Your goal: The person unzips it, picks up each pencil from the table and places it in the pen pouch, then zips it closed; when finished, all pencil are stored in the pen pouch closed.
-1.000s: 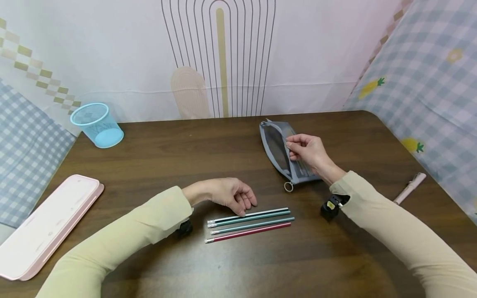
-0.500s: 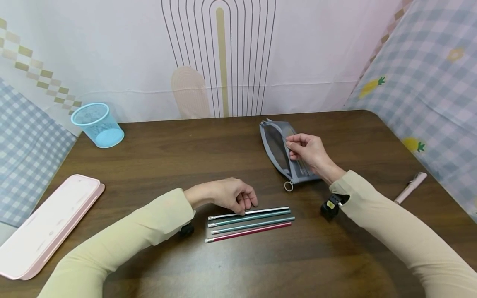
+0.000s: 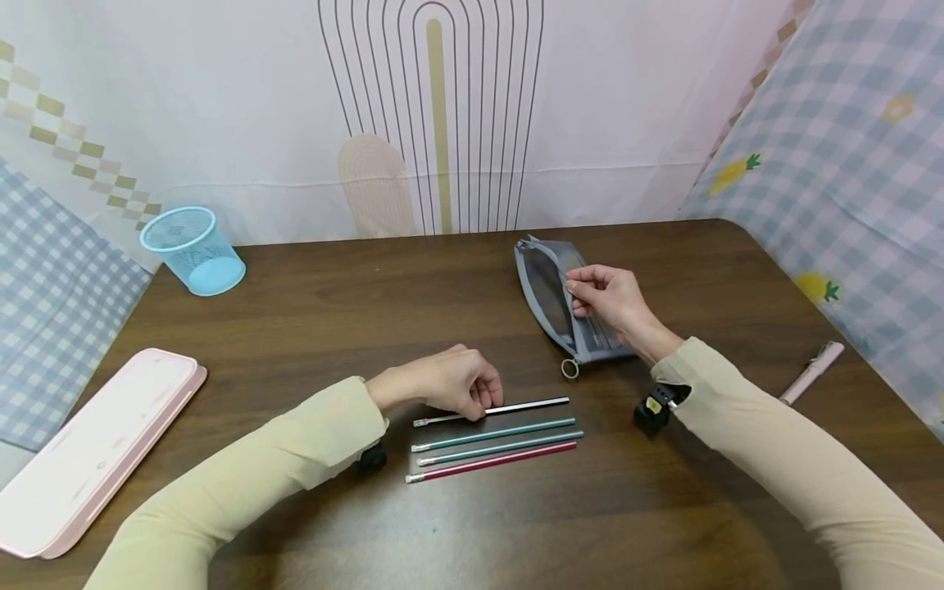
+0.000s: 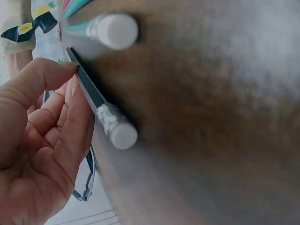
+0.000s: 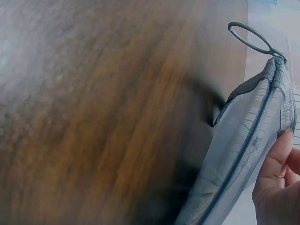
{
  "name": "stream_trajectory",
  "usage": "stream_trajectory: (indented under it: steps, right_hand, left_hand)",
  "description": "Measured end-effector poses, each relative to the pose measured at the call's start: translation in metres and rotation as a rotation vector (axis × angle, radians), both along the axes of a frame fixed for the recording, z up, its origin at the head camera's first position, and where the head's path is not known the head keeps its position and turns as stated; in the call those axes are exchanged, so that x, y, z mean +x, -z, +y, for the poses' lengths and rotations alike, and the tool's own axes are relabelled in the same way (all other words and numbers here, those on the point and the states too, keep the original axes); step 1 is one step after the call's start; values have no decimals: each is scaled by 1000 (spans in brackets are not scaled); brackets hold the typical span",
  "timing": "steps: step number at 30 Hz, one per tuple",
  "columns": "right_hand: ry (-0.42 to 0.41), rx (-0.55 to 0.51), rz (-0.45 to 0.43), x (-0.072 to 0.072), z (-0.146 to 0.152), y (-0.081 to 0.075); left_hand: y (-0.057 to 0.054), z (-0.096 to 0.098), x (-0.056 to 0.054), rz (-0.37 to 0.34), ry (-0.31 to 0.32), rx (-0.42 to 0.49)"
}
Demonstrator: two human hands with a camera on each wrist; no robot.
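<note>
My left hand (image 3: 456, 382) pinches a black-and-white pencil (image 3: 527, 405) between thumb and fingers near its middle; in the left wrist view its white eraser (image 4: 124, 136) points toward the camera. Two teal pencils (image 3: 509, 429) and a red pencil (image 3: 494, 462) lie side by side on the table, nearer the body. With thumb and fingertips, my right hand (image 3: 614, 301) grips the edge of a grey mesh zip pouch (image 3: 549, 299), whose mouth gapes. A ring pull (image 3: 569, 369) hangs at its near end, and the same pouch (image 5: 248, 136) fills the right of the right wrist view.
A light-blue mesh cup (image 3: 193, 250) stands at the back left of the brown table (image 3: 332, 303). A pale pink case (image 3: 103, 451) lies along the left edge. At the right lies a light pink pen (image 3: 811, 373), partly behind the right sleeve.
The black-and-white pencil has moved away from the teal pencils, toward the back of the table, along with my left hand. My right hand and the pouch have stayed put.
</note>
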State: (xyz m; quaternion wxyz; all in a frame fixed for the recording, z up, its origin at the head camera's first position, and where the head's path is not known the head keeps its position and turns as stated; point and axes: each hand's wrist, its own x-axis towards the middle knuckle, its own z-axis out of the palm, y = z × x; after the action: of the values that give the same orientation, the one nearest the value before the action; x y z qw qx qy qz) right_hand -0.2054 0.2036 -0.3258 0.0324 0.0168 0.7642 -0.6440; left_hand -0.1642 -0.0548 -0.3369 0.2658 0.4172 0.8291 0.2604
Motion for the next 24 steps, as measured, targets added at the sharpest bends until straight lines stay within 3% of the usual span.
stream_trajectory:
  steps: [5, 10, 14, 17, 24]
  right_hand:
    - [3, -4, -6, 0, 0, -1]
    - [14, 20, -7, -1, 0, -2]
    - [10, 29, -5, -1, -1, -2]
    - [10, 31, -9, -2, -1, -2]
    - [3, 28, -21, -3, -4, 0]
  left_hand:
    - [1, -2, -6, 18, -23, -10]
    - [-4, -11, -20, -54, -58, 0]
    - [-9, -19, -35, -259, -150, 91]
    - [-9, -19, -46, -409, -262, 168]
    - [-2, 10, -69, -647, -543, 368]
